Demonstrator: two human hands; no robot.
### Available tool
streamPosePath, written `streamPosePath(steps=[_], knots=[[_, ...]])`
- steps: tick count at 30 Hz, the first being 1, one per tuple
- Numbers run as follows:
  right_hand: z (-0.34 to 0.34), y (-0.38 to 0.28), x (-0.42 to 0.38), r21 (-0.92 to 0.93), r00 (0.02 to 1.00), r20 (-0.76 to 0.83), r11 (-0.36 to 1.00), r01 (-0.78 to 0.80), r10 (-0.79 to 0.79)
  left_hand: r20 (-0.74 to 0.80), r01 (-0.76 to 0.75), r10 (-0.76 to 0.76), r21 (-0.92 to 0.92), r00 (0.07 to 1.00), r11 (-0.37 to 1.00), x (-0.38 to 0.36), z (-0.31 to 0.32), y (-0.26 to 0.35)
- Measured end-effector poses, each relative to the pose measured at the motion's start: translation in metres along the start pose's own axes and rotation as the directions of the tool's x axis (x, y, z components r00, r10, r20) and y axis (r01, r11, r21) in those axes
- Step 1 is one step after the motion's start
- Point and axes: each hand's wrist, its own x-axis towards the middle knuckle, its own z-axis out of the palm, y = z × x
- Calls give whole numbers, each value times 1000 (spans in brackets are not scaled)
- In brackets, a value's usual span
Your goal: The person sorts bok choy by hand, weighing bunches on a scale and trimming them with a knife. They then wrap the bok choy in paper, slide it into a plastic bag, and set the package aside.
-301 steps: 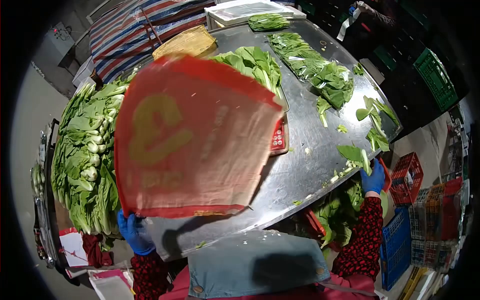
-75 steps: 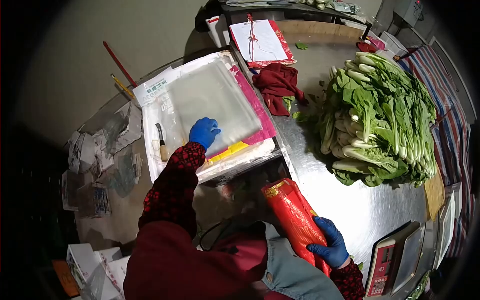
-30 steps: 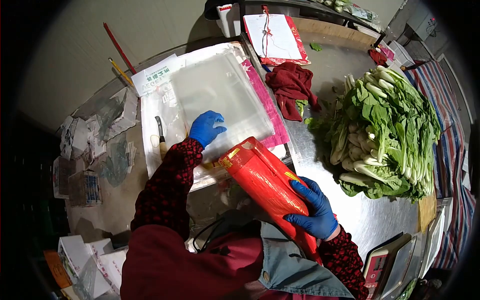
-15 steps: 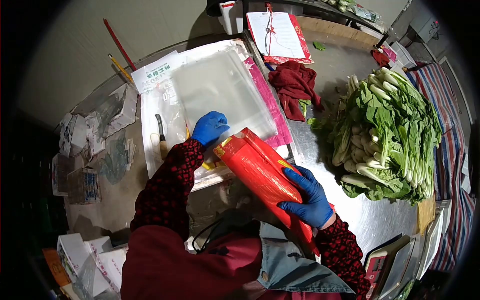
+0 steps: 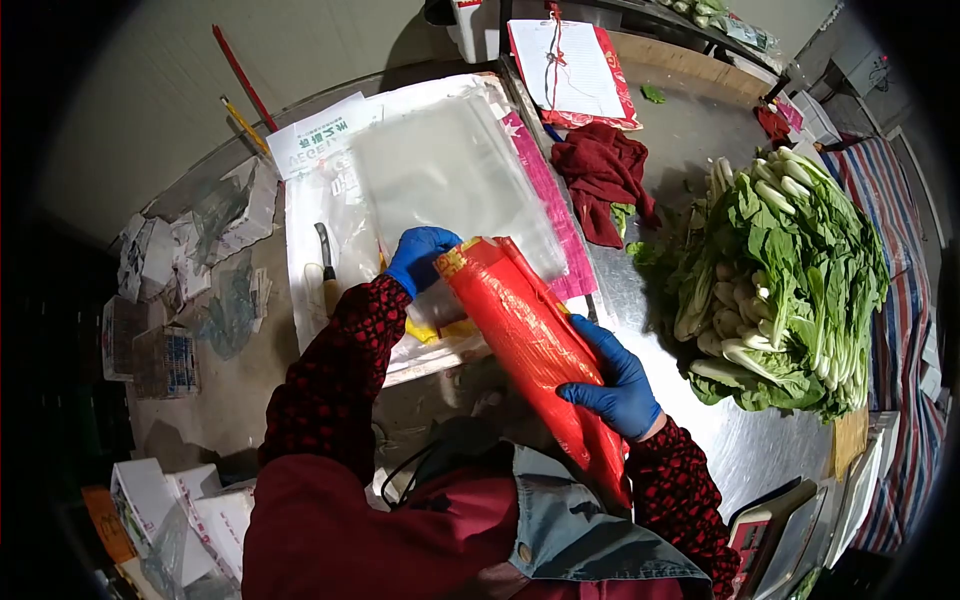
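A long, folded red plastic bag [image 5: 530,345] with yellow print slants across in front of my body. Its lower part is gripped by my right hand [image 5: 617,385], blue-gloved, the thumb on top and the fingers along the far edge. At the upper end, my left hand [image 5: 420,260], also gloved in blue, has its fingers curled at the bag's corner; the fingertips are partly hidden. Beneath and beyond lies a stack of clear plastic bags [image 5: 450,180] on a white foam board. A knife [image 5: 326,255] rests left of my left hand.
Leafy greens [image 5: 790,290] are heaped on the metal table at right. A dark red cloth [image 5: 603,180] and a clipboard [image 5: 570,75] lie at the back. White boxes [image 5: 190,530] stand at lower left, a small wire basket [image 5: 168,365] above them.
The red bag's upper end has tipped upward and come up to my left fingers, which have closed at its corner. My right hand keeps its grip. The view has shifted slightly.
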Motion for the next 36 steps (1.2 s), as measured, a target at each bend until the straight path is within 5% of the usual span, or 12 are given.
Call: streamPosePath(steps=[2,4,8,16,18,21,24,27,30,31,33,36], knots=[[-1,-4,5,78,999,-5,996,-41,42,-21,-34,38,183,999,983,-2,3,14],[-6,-4,7,228,996,11,970,-88,87,-226,-74,-14,-379,974,923,-5,10,22],[-10,-12,14,448,996,16,890,-84,86,8,-208,235,495,972,843,-8,20,37],[-10,8,46,595,981,48,783,-179,188,158,-376,342,457,926,806,-21,51,51],[-11,10,43,602,982,29,781,-168,189,-12,-8,5,-239,1000,971,-23,48,47],[-22,10,36,596,982,18,786,-162,189,-146,36,-95,-361,985,932,-15,33,37],[-27,4,20,389,980,-96,912,-126,177,-217,81,-142,-269,966,960,-5,19,45],[-31,0,3,-284,992,-36,953,103,-118,-237,58,-92,-147,967,987,3,19,56],[-31,-13,-15,-763,983,57,627,155,-173,-241,33,-24,33,970,999,5,17,80],[-28,-19,-19,-764,983,52,627,154,-178,-237,28,-19,35,971,999,6,16,86],[-20,-29,-25,-924,979,43,364,115,-198,-179,-377,444,312,878,872,7,17,96],[-13,-34,-28,-971,951,31,215,101,-308,1,-448,470,306,883,840,2,24,115]])
